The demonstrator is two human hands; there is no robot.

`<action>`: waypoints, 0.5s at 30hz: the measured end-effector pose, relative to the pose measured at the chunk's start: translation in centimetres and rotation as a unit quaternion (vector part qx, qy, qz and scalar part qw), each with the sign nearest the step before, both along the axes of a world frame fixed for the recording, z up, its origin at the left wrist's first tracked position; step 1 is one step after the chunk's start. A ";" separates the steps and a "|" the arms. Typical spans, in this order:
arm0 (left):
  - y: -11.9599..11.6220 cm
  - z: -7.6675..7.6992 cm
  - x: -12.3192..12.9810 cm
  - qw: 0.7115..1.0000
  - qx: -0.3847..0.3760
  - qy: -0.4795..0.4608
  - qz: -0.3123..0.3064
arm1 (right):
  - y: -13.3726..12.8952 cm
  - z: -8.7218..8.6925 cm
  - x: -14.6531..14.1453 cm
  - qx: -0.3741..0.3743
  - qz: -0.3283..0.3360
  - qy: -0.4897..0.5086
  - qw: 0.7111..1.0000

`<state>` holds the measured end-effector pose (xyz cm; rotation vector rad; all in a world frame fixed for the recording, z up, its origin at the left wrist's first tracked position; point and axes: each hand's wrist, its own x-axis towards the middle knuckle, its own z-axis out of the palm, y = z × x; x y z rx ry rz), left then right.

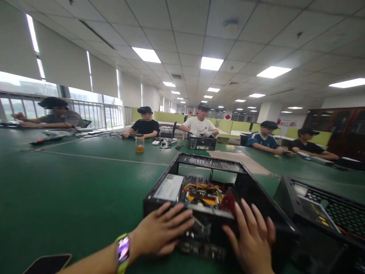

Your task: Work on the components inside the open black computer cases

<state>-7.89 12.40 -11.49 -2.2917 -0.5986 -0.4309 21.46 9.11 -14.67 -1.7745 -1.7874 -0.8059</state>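
Table [85, 182] green; ceiling lights [211, 63] lit; left hand [164, 230], right hand [251, 236] spread wide.

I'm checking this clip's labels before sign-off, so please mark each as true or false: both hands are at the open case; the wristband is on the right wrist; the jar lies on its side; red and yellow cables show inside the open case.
The left hand and right hand are at the open case. True.
The wristband is on the right wrist. False: left wrist.
The jar lies on its side. False: it stands upright.
Red and yellow cables show inside the open case. True.
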 end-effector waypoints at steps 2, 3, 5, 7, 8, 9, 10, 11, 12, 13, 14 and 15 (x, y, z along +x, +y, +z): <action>5.1 1.4 3.8 0.990 -0.113 -0.007 0.089 | 6.7 2.9 -0.2 -0.089 -0.051 0.002 0.995; 6.9 1.8 6.1 0.973 -0.158 -0.054 0.159 | 9.3 4.4 -0.1 -0.140 -0.105 0.034 0.984; 8.5 1.6 10.5 0.935 -0.218 -0.154 0.234 | 12.7 6.9 0.5 -0.214 -0.151 0.065 0.963; 7.9 0.4 13.9 0.937 -0.252 -0.165 0.175 | 13.5 8.4 2.4 -0.241 -0.131 0.051 0.960; 6.9 -0.5 14.9 0.940 -0.268 -0.160 0.138 | 13.0 8.9 3.9 -0.247 -0.107 0.036 0.962; 5.9 -1.5 15.3 0.941 -0.283 -0.152 0.106 | 12.2 9.3 5.7 -0.257 -0.085 0.029 0.962; 4.7 -2.4 15.3 0.938 -0.300 -0.149 0.092 | 11.1 9.5 7.9 -0.276 -0.068 0.034 0.958; 3.6 -3.1 14.8 0.931 -0.318 -0.151 0.092 | 9.9 9.6 10.4 -0.297 -0.056 0.045 0.952; 2.6 -3.7 14.1 0.925 -0.332 -0.156 0.102 | 8.6 9.6 13.0 -0.317 -0.050 0.062 0.945; 1.8 -4.0 13.2 0.919 -0.342 -0.161 0.114 | 7.2 9.6 15.7 -0.329 -0.053 0.078 0.940; 1.1 -4.1 12.1 0.915 -0.346 -0.166 0.126 | 6.0 9.4 18.3 -0.323 -0.063 0.087 0.940; 0.5 -4.0 11.1 0.913 -0.345 -0.171 0.135 | 4.7 9.2 20.6 -0.302 -0.074 0.091 0.946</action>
